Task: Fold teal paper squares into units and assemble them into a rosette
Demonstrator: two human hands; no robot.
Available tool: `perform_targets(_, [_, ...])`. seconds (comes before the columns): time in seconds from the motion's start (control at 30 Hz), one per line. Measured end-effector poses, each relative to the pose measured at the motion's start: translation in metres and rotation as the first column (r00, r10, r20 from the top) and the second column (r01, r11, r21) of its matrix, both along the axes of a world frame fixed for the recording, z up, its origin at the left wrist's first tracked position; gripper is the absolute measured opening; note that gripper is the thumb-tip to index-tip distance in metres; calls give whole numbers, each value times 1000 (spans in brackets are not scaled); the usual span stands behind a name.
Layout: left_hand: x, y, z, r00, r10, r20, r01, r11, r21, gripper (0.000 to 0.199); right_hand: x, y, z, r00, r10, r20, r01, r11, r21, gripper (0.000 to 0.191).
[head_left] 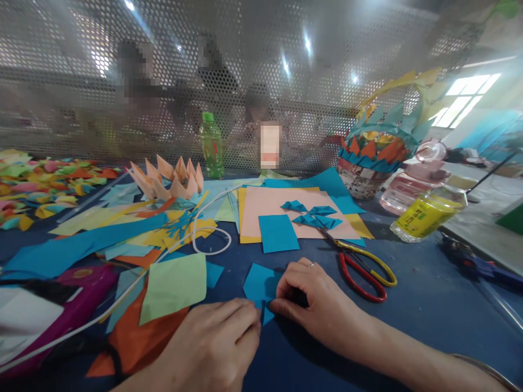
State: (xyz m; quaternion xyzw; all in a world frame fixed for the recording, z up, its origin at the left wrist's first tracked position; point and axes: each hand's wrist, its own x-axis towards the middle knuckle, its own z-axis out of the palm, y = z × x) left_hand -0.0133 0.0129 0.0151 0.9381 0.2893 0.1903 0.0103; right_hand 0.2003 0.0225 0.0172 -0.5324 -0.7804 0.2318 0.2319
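Note:
A blue piece of paper (261, 281), partly folded, lies on the dark blue table between my hands. My left hand (224, 332) is closed at its lower left edge, its fingertips pressed together on the paper. On the right side, my right hand (304, 291) has its fingers curled and pinches the paper's lower right part. Just beyond rests a flat blue square (279, 233) on pink sheets (253, 204), with several small folded blue pieces (321, 220) beside it. Part of the held paper is hidden under my fingers.
Scissors (363, 275) with red and yellow handles lie right of my right hand. Bottles (433, 211) and a paper basket (365, 169) stand at the right. Paper scraps, a white cable (212, 253) and a green sheet (175, 286) cover the left. A perforated screen stands behind.

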Motion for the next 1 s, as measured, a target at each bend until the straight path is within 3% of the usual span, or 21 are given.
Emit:
perform_targets(0.4, [-1, -3, 4, 998, 5, 60, -13, 991, 134, 39, -4, -1, -3, 998, -23, 59, 21, 999, 29, 18])
perform_targets(0.57, [1, -2, 8, 999, -16, -30, 19, 992, 126, 50, -4, 0, -4, 998, -17, 53, 15, 999, 49, 18])
perform_targets(0.8, [5, -2, 5, 994, 2, -112, 8, 996, 91, 36, -3, -1, 0, 999, -28, 45, 27, 1000, 5, 14])
perform_targets(1.0, [4, -3, 5, 991, -2, -137, 26, 984, 177, 30, 3, -1, 3, 997, -80, -13, 79, 994, -76, 33])
